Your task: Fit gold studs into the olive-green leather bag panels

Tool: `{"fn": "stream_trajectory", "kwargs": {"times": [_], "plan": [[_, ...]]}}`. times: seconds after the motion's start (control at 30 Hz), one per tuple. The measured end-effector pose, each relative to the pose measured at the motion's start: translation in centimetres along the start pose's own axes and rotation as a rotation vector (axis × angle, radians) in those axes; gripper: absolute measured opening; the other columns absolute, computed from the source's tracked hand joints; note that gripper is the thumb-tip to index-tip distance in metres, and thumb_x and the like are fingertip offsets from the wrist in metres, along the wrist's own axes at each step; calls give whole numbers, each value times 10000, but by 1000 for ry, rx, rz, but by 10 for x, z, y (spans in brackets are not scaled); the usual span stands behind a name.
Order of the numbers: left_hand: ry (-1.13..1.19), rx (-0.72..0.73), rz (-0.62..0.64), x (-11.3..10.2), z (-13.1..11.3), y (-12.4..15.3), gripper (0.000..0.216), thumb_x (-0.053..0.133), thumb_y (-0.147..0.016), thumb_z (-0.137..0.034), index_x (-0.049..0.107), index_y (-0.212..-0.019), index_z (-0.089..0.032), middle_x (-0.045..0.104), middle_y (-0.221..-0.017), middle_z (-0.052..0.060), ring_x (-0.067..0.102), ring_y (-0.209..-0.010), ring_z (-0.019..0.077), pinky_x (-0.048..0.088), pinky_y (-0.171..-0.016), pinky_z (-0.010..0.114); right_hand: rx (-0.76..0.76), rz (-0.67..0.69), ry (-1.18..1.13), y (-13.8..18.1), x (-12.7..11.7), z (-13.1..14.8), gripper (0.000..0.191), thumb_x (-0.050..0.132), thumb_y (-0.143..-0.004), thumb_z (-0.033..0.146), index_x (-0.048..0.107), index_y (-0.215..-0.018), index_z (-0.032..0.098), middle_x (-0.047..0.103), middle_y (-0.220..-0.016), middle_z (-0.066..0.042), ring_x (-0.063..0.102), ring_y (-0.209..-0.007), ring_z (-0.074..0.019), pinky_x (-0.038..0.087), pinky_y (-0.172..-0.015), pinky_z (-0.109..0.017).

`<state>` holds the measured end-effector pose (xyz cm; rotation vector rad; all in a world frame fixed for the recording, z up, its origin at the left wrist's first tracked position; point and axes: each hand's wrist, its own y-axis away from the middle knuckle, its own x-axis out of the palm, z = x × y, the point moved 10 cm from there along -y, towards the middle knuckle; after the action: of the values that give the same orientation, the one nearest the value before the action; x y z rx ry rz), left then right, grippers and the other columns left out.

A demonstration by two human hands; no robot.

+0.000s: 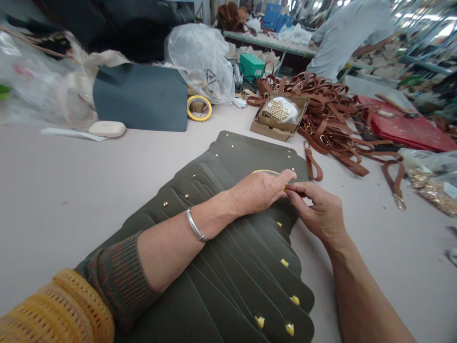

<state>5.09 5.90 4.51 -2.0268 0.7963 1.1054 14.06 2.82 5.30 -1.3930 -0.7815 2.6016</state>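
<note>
My left hand [262, 190] is closed around a roll of yellow tape [266, 171], whose rim shows above the knuckles. My right hand [317, 209] pinches at the tape's end, thumb and forefinger together, touching the left fingertips. Below both hands lies a fanned stack of dark olive leather-like panels [228, 267] with rounded corners. Small gold studs [165, 204] sit along the left side and far end of the stack. Bits of yellow tape [284, 262] stick to the panels' right edges.
Behind the stack are a box of gold chain [280, 110], another yellow tape roll [199, 108], and a dark blue-grey panel [141, 97]. Brown straps [332, 119] are heaped at the right. A white case [107, 128] lies left. A person [350, 38] bends at the back.
</note>
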Motion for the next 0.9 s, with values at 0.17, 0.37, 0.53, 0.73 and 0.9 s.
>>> {"fn": "stream_trajectory", "kwargs": {"times": [0.17, 0.37, 0.53, 0.73, 0.9], "plan": [[-20, -6, 2, 4, 2, 0, 312, 558, -918, -270, 454, -1195, -170, 689, -1002, 44, 660, -964, 195, 474, -760, 265, -3, -35, 87, 2, 1, 1, 143, 543, -851, 250, 677, -816, 213, 698, -725, -14, 623, -606, -138, 485, -616, -257], [0, 2, -24, 2, 4, -1, 89, 540, -922, -227, 542, -999, -182, 676, -957, 21, 639, -928, 165, 464, -774, 248, -51, -87, 199, 3, 1, 9, 122, 539, -813, 212, 645, -754, 198, 674, -668, -18, 617, -576, -135, 459, -582, -243], [-17, -1, -35, 1, 5, -2, 84, 483, -934, -212, 557, -918, -175, 660, -916, 29, 628, -919, 169, 469, -791, 265, 216, -97, 77, 3, 2, -5, 124, 577, -789, 268, 665, -736, 199, 663, -611, -8, 602, -529, -139, 464, -557, -255], [-50, 40, -159, -15, -8, 2, 125, 432, -933, -178, 556, -949, -168, 647, -956, 34, 599, -904, 146, 463, -763, 246, 644, -159, -340, 12, 8, -51, 145, 664, -726, 315, 672, -711, 171, 635, -542, 8, 606, -460, -137, 481, -444, -228], [-177, -43, -33, -1, -2, 3, 143, 417, -952, -185, 555, -990, -193, 660, -949, 16, 621, -836, 154, 461, -672, 249, 696, -250, -312, 22, -7, -92, 208, 681, -745, 359, 696, -821, 166, 696, -662, -23, 677, -581, -158, 574, -579, -267]]}}
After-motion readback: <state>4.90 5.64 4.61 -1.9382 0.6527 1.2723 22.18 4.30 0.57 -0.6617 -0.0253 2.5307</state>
